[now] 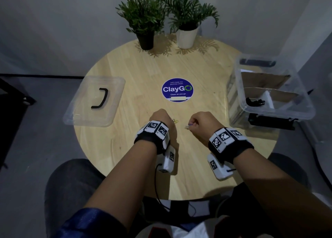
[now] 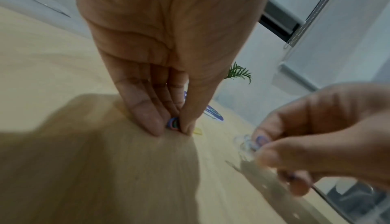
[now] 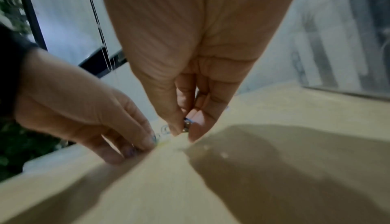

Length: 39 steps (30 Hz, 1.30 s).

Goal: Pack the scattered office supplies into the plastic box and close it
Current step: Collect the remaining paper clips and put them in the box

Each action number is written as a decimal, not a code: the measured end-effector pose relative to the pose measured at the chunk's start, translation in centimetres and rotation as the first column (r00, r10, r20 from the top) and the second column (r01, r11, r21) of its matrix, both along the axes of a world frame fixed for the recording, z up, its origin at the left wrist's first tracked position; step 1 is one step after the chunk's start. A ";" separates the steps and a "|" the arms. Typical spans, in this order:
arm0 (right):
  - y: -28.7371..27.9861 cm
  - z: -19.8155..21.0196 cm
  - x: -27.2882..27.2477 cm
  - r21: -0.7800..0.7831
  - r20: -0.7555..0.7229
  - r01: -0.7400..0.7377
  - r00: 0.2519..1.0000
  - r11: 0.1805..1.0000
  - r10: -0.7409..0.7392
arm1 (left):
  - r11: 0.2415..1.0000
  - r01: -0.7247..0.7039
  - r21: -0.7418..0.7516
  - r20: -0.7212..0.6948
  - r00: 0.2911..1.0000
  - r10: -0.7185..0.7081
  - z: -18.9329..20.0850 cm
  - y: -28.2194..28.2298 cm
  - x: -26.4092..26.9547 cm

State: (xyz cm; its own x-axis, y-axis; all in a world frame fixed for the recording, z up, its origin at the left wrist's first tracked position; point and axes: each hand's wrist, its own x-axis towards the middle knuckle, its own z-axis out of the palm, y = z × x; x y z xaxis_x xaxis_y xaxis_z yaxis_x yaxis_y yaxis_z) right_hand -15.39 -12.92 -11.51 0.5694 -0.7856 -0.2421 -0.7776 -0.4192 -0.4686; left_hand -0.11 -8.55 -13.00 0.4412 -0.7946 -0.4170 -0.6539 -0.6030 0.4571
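Note:
My left hand [image 1: 162, 118] [image 2: 173, 127] pinches a small bunch of coloured paper clips [image 2: 173, 124] against the round wooden table [image 1: 125, 148]. A yellow clip [image 1: 175, 121] [image 2: 198, 131] lies on the wood just beside its fingertips. My right hand [image 1: 196, 123] [image 3: 185, 127] pinches several clips [image 3: 186, 124] a little above the table, and some pale ones [image 1: 187, 127] stick out to its left. The clear plastic box [image 1: 294, 110] stands open at the right edge. Its lid [image 1: 95, 101], with a black handle, lies at the left edge.
Two potted plants, one in a black pot [image 1: 146, 39] and one in a white pot [image 1: 186, 37], stand at the back. A blue round sticker [image 1: 177, 90] marks the table's middle. Cardboard dividers [image 1: 265, 79] and a black item [image 1: 255, 102] sit inside the box.

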 end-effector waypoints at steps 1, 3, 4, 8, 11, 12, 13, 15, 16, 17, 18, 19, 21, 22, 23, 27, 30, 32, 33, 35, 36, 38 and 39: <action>0.2 0.7 -0.6 -0.040 0.051 0.020 0.999 0.999 -0.018 | 0.999 0.038 0.008 0.024 0.999 -0.039 0.2 -0.1 -0.1; 0.6 2.9 -2.2 -0.148 0.196 0.081 0.979 0.986 -0.052 | 0.991 0.136 0.017 0.082 0.987 -0.137 0.7 -0.2 -0.5; 0.7 4.3 -3.1 -0.212 0.276 0.125 0.959 0.969 -0.063 | 0.983 0.183 0.022 0.111 0.977 -0.184 0.8 -0.4 -0.8; -0.7 8.9 -8.7 -0.463 0.412 0.374 0.894 0.804 -0.178 | 0.953 0.302 0.022 0.182 0.936 -0.301 1.1 -0.3 -1.8; -3.0 9.1 -13.9 -0.501 0.371 0.523 0.849 0.689 -0.375 | 0.949 0.316 0.005 0.187 0.932 -0.311 1.3 0.2 -2.3; -3.8 8.9 -15.3 -0.489 0.320 0.550 0.835 0.677 -0.447 | 0.951 0.309 -0.005 0.178 0.936 -0.303 1.3 0.3 -2.3; -4.6 8.6 -16.4 -0.469 0.247 0.562 0.824 0.681 -0.510 | 0.954 0.297 -0.025 0.168 0.942 -0.289 1.5 0.5 -2.2; -6.5 8.1 -17.6 -0.395 0.040 0.517 0.836 0.760 -0.548 | 0.961 0.262 -0.093 0.121 0.961 -0.250 2.1 0.6 -2.0; -7.3 7.9 -17.7 -0.362 -0.081 0.458 0.852 0.812 -0.517 | 0.958 0.247 -0.145 0.081 0.968 -0.238 2.7 0.5 -2.1; -7.8 7.9 -17.6 -0.338 -0.185 0.392 0.864 0.856 -0.469 | 0.947 0.249 -0.204 0.034 0.968 -0.247 3.5 0.4 -2.4; -8.1 7.9 -17.3 -0.321 -0.255 0.324 0.875 0.890 -0.411 | 0.928 0.260 -0.266 -0.008 0.962 -0.272 4.5 0.3 -3.0; -8.3 8.1 -17.0 -0.303 -0.290 0.273 0.886 0.913 -0.361 | 0.903 0.281 -0.327 -0.036 0.950 -0.309 5.8 0.1 -3.8; -8.4 8.6 -16.6 -0.253 -0.283 0.245 0.907 0.936 -0.313 | 0.838 0.345 -0.423 -0.037 0.917 -0.396 8.5 -0.5 -6.3; -8.0 9.1 -16.6 -0.235 -0.244 0.269 0.914 0.934 -0.325 | 0.803 0.379 -0.460 -0.015 0.901 -0.434 9.6 -1.0 -7.7; -7.5 9.4 -17.0 -0.241 -0.157 0.328 0.916 0.914 -0.370 | 0.765 0.410 -0.497 0.010 0.884 -0.468 10.6 -1.7 -9.4; -5.1 8.4 -19.3 -0.430 0.244 0.570 0.820 0.700 -0.517 | 0.658 0.506 -0.558 0.104 0.829 -0.549 13.2 -5.7 -16.6; -3.4 7.3 -20.0 -0.338 0.246 0.593 0.805 0.731 -0.540 | 0.656 0.608 -0.447 0.215 0.785 -0.581 12.7 -9.5 -21.4; -2.5 7.0 -20.2 -0.241 0.255 0.597 0.800 0.765 -0.543 | 0.669 0.694 -0.265 0.309 0.719 -0.623 11.8 -11.4 -23.4; -2.4 6.7 -20.4 -0.208 0.260 0.596 0.798 0.775 -0.544 | 0.673 0.721 -0.163 0.347 0.681 -0.645 11.5 -12.1 -24.2; -2.3 6.4 -20.7 -0.154 0.264 0.598 0.792 0.787 -0.550 | 0.675 0.736 -0.050 0.370 0.641 -0.672 11.1 -12.9 -25.0; -2.4 6.2 -20.8 -0.139 0.275 0.602 0.786 0.786 -0.554 | 0.672 0.740 -0.028 0.360 0.634 -0.684 11.3 -12.9 -25.1; -2.4 5.8 -20.9 -0.132 0.292 0.588 0.792 0.798 -0.536 | 0.655 0.752 -0.073 0.308 0.642 -0.702 12.2 -11.7 -24.3; -2.5 5.6 -20.9 -0.150 0.275 0.571 0.808 0.807 -0.520 | 0.646 0.749 -0.147 0.280 0.658 -0.699 12.6 -10.7 -23.4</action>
State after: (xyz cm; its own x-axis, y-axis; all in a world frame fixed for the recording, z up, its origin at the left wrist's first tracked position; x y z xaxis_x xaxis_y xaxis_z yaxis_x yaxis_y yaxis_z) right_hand -36.26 -15.39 -5.96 0.0467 -0.9979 0.0450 -0.8005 -0.0643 -0.5959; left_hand -23.48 -19.24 -0.38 -0.2721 -0.9497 -0.1552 -0.9175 0.2074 0.3393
